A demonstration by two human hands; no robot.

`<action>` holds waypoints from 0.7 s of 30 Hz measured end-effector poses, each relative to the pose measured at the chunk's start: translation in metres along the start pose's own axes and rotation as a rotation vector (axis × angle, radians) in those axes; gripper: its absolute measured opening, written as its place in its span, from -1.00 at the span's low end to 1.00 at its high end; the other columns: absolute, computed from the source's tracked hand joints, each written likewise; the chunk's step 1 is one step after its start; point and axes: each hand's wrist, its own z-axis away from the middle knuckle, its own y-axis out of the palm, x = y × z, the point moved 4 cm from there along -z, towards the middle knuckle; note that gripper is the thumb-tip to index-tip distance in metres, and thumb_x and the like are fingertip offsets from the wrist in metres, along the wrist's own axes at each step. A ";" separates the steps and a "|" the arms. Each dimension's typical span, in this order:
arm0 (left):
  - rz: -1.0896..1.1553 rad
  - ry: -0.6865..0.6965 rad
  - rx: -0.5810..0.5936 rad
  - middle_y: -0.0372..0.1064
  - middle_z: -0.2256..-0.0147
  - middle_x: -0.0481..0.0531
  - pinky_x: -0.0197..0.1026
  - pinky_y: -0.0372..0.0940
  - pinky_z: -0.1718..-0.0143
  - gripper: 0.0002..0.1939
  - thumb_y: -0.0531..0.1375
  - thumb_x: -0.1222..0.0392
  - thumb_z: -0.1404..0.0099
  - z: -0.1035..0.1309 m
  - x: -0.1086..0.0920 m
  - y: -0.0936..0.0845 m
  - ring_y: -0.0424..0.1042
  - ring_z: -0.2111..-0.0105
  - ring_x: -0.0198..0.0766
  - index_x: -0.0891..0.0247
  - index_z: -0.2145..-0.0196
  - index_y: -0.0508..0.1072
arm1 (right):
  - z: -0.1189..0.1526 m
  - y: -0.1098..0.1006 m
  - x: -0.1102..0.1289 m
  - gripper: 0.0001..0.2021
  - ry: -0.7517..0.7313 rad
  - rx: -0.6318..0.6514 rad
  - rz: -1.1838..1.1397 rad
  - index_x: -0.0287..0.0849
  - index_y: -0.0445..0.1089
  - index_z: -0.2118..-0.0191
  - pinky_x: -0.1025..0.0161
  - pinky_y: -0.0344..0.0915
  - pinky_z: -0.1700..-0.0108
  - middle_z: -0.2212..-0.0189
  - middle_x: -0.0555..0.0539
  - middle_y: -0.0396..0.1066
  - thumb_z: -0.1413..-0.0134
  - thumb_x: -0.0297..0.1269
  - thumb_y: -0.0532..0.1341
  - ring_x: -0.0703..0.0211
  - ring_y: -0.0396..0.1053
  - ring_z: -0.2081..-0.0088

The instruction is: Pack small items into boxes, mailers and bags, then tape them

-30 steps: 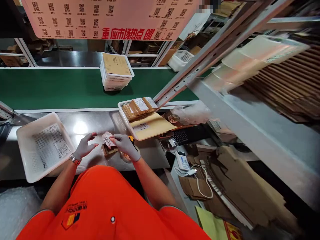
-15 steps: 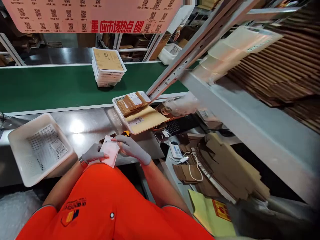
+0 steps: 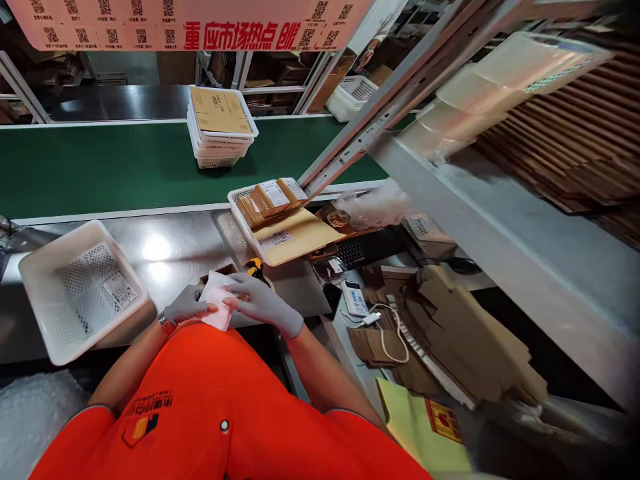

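Observation:
Close against my orange shirt, both gloved hands hold a flat, pale pink-white packet [image 3: 218, 293]; whether it is paper or a thin pouch I cannot tell. My left hand [image 3: 187, 305] grips its left edge, with bare fingertips showing past the grey glove. The fingers of my right hand [image 3: 260, 300] are pressed on its right side, covering part of it. Just beyond the packet sits a small brown box [image 3: 226, 271], partly hidden. Beside it, a yellow and black tape dispenser [image 3: 255, 268] stands behind my right hand.
At left on the metal table [image 3: 185, 243] is a tilted white basket [image 3: 36, 280] with a labelled slip. Ahead, another basket [image 3: 241, 221] holds boxes and an envelope. A green conveyor [image 3: 100, 167] carries stacked baskets [image 3: 220, 150]. A metal post [image 3: 350, 150] and shelf [image 3: 500, 233] rise at right.
My right hand has shifted slightly down over the packet and covers more of it. The packet looks bent or creased now. The view has tilted slightly, showing more of the tape dispenser.

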 end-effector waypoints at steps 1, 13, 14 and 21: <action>0.002 -0.005 -0.005 0.48 0.39 -0.01 -0.29 0.14 0.37 -0.36 0.60 -0.27 0.02 0.001 -0.001 0.001 0.32 0.39 -0.29 0.36 0.25 0.67 | -0.002 0.003 -0.002 -0.55 0.004 0.027 0.000 -0.14 0.71 0.16 0.15 0.40 0.02 0.10 -0.20 0.60 -0.57 0.10 0.23 0.01 0.50 0.09; -0.017 0.063 -0.370 0.11 0.55 -0.12 -0.24 0.03 0.43 -0.25 0.37 -0.57 -0.14 0.006 -0.032 0.012 0.10 0.45 -0.35 0.18 0.58 0.27 | -0.015 0.009 -0.019 -0.72 0.105 -0.004 -0.194 -0.16 0.73 0.17 0.24 0.34 0.16 0.27 -0.11 0.66 -0.49 -0.17 0.30 0.13 0.50 0.24; -0.023 0.069 -0.390 0.10 0.55 -0.12 -0.24 0.01 0.42 -0.25 0.37 -0.57 -0.14 0.007 -0.033 0.012 0.08 0.45 -0.35 0.17 0.58 0.25 | -0.015 0.008 -0.019 -0.75 0.107 -0.025 -0.204 -0.16 0.75 0.14 0.23 0.37 0.15 0.25 -0.12 0.68 -0.47 -0.20 0.31 0.12 0.52 0.23; -0.055 0.111 -0.462 0.05 0.56 -0.15 -0.24 -0.01 0.41 -0.29 0.35 -0.51 -0.16 0.008 -0.035 0.008 0.02 0.45 -0.35 0.16 0.59 0.22 | -0.015 0.014 -0.033 -0.73 0.100 -0.093 -0.284 -0.15 0.77 0.05 0.18 0.51 0.08 0.18 -0.19 0.73 -0.41 -0.11 0.37 0.04 0.62 0.16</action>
